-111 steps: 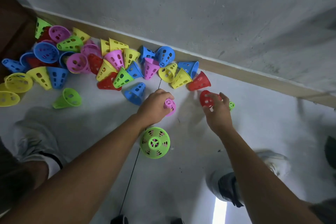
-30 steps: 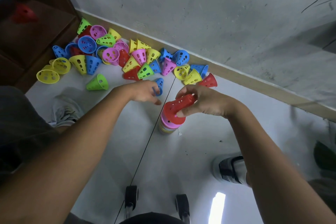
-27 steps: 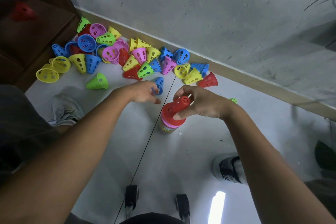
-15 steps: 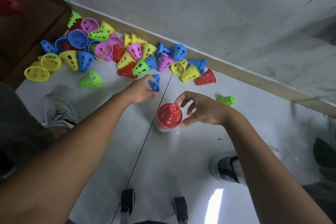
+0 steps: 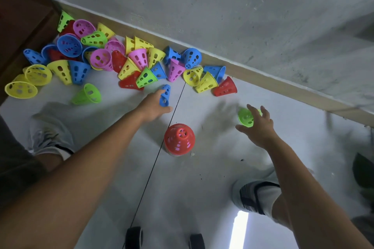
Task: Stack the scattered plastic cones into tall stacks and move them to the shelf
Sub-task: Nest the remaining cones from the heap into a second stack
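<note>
Cones (image 5: 139,60) in pink, yellow, blue, green and red lie heaped on the floor (image 5: 202,188) along the baseboard, in the head view. Nearer the person stands the short stack (image 5: 179,139), red cone uppermost, upright and free of both hands, set between them probably for easy reach. Left hand (image 5: 154,105) pinches a small blue cone (image 5: 165,95) lifted off the floor. Right hand (image 5: 258,127), fingers spread wide, reaches over a stray green cone (image 5: 245,117), not yet gripping it. What seems a dark wooden shelf (image 5: 22,18) edges the upper left.

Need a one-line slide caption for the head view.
Left hand grips a blue cone, right hand reaches a green cone; red-topped stack stands between.
</note>
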`<state>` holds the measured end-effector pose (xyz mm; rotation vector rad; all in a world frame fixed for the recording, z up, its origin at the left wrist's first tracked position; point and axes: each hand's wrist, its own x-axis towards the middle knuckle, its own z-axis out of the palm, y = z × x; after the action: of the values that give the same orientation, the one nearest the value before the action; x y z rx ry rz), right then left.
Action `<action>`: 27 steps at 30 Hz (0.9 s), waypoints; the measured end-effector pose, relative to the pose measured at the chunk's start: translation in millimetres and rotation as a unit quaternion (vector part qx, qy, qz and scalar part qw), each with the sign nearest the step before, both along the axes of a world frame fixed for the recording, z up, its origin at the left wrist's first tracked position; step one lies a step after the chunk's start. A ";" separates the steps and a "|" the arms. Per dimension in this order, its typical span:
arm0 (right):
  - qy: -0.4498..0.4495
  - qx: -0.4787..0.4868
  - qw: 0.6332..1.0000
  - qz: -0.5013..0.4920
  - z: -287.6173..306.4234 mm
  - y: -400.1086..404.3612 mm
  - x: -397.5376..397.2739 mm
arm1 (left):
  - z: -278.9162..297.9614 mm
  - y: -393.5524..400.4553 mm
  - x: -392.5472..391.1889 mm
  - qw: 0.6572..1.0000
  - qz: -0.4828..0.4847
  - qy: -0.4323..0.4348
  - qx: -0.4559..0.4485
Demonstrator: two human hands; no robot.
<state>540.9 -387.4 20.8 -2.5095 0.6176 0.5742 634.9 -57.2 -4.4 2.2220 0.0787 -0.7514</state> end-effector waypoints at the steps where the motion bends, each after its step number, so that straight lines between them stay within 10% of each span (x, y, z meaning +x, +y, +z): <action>1: -0.001 0.003 1.000 -0.009 -4.5 -1.3 1.0 | -2.4 -1.0 0.1 1.000 0.004 0.000 0.004; 17: -0.091 -0.014 0.993 -0.071 -49.3 3.0 5.9 | -6.7 6.6 2.2 0.970 0.214 -0.081 -0.088; 27: -0.107 -0.040 0.992 -0.054 -46.1 4.7 8.2 | 49.1 -10.5 -1.4 0.971 0.152 -0.026 -0.181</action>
<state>549.1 -382.7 -25.3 -2.5493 0.7012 0.2401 633.5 -67.7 44.7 1.8250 0.2319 -0.4926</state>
